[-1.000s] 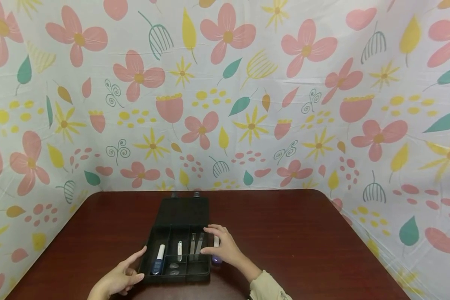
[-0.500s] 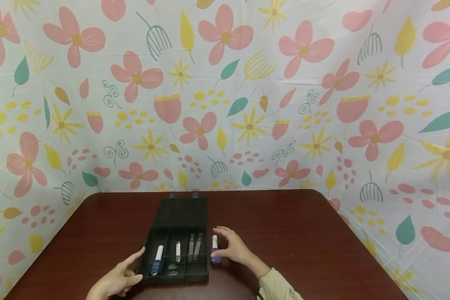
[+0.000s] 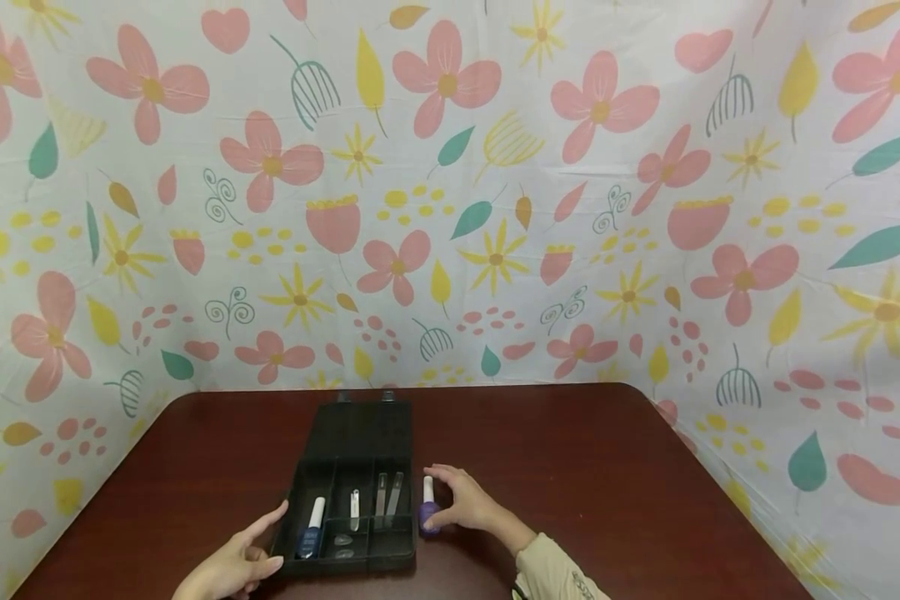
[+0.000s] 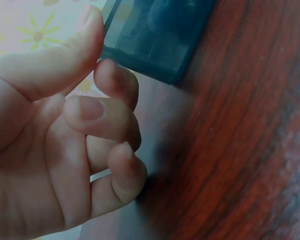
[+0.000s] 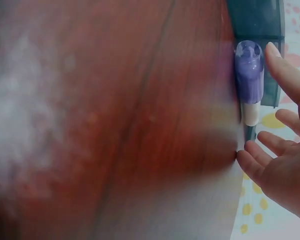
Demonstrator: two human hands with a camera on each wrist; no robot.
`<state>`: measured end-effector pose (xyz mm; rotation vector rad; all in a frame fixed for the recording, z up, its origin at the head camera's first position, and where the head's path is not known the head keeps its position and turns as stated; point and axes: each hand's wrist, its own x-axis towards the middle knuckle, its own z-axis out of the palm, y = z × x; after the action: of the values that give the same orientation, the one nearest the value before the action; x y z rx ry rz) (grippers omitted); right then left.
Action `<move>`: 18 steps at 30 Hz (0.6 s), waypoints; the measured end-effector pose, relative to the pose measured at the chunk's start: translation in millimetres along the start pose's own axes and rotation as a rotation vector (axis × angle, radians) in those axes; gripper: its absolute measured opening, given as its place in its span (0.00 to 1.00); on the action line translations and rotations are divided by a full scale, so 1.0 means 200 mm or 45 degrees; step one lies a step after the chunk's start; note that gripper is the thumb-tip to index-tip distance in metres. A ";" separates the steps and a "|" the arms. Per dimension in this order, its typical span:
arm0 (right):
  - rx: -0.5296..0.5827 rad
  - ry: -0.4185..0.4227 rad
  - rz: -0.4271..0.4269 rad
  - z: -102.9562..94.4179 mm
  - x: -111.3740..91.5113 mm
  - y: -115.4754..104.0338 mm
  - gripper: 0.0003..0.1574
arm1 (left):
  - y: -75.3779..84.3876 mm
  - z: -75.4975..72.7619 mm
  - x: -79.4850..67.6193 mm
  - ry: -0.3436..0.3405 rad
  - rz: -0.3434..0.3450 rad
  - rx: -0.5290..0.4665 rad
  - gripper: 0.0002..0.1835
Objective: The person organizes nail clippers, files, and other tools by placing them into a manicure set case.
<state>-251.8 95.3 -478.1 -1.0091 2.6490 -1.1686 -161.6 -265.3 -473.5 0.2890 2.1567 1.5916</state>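
On the table an open black compartment case [image 3: 357, 433] lies with its lid back. My left hand [image 3: 228, 562] rests against its left side, index finger and thumb straight and spread; the other fingers [image 4: 107, 115] curl loosely round nothing. A purple nail polish bottle [image 3: 428, 515] with a white cap stands just right of the case. Around it my right hand [image 3: 468, 502] is spread, the thumb close to the bottle's lower part; contact is unclear. Inside the case are a dark blue nail polish bottle [image 3: 310, 540], a nail clipper [image 3: 355, 510] and two slim metal tools [image 3: 381, 493].
Two small clear oval pieces [image 3: 343, 547] lie in the case's front compartment. The reddish-brown table [image 3: 555, 467] extends on both sides of the case. A flower-printed cloth [image 3: 450, 208] hangs behind and beside it.
My right hand has drawn back from over the case's right edge and come round the purple nail polish bottle. My left hand has stayed at the case's left side.
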 end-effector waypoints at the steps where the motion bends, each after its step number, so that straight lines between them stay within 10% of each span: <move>1: -0.005 -0.005 0.001 0.00 0.00 0.00 0.47 | 0.00 0.00 0.00 -0.001 0.002 -0.002 0.45; 18: -0.016 -0.193 0.007 -0.02 0.05 -0.01 0.46 | 0.00 0.00 0.00 0.004 0.006 0.004 0.43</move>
<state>-259.1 91.4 -472.0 -1.0467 2.5432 -1.0317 -161.4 -265.5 -474.4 0.2928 2.1628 1.5918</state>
